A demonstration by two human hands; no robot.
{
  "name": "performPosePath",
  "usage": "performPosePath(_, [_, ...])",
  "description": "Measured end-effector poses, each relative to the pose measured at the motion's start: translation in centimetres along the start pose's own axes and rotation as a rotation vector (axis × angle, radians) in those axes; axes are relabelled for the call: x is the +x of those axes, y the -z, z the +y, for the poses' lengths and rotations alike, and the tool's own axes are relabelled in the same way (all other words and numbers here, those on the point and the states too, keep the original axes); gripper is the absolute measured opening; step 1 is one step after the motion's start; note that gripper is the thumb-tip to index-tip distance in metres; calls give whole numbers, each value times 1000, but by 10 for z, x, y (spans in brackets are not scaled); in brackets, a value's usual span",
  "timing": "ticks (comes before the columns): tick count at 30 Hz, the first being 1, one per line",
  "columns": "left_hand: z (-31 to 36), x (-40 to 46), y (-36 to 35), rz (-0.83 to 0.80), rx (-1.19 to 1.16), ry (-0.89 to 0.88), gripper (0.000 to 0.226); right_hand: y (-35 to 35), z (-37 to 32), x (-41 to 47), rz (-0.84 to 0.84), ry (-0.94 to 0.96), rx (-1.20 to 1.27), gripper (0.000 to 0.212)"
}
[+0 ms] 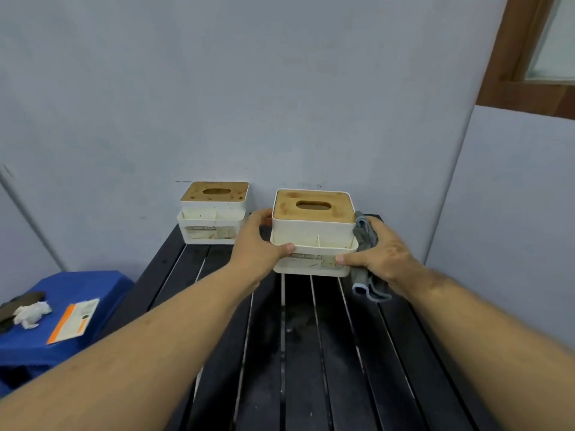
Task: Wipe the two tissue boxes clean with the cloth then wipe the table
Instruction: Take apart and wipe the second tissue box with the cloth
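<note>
Two white tissue boxes with wooden lids stand at the far end of a black slatted table (298, 353). The far box (213, 213) sits at the back left against the wall. The nearer box (314, 231) is held from both sides. My left hand (258, 244) grips its left side, thumb on the front rim. My right hand (382, 256) presses a grey cloth (367, 265) against its right side, thumb on the front. Part of the cloth hangs below my palm.
A grey wall rises right behind the boxes. Left of the table is a blue-covered surface (93, 290) with a crumpled white tissue (29, 314), a dark object and an orange-and-white leaflet (74, 320). A wooden window frame (510, 66) is at the upper right.
</note>
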State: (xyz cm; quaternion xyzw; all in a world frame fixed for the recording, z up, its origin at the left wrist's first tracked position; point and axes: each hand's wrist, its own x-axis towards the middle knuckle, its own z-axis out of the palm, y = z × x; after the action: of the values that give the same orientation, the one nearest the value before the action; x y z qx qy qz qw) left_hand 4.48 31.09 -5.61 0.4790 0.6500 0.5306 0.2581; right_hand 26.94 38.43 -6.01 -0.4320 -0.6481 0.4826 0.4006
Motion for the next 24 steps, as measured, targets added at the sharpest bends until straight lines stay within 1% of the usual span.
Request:
performPosePath(5, [-31, 66, -29, 7, 0, 26, 73, 2, 34, 78, -12, -11, -36, 70])
performPosePath(11, [-52, 110, -48, 9, 13, 12, 71, 6, 65, 135, -4, -21, -23, 69])
performPosePath(16, [-53, 124, -60, 36, 101, -28, 70, 9, 74, 151, -11, -21, 16, 65])
performPosePath(20, [-51, 122, -67, 46, 158, -38, 71, 14, 75, 151, -17, -27, 1, 71])
performPosePath(22, [-50, 117, -64, 35, 176, -20, 77, 23, 70, 148, 11, -53, -64, 76])
performPosePath(24, [-48, 111, -52, 27, 209, -33, 80, 34, 55, 141, 82, -71, -205, 80])
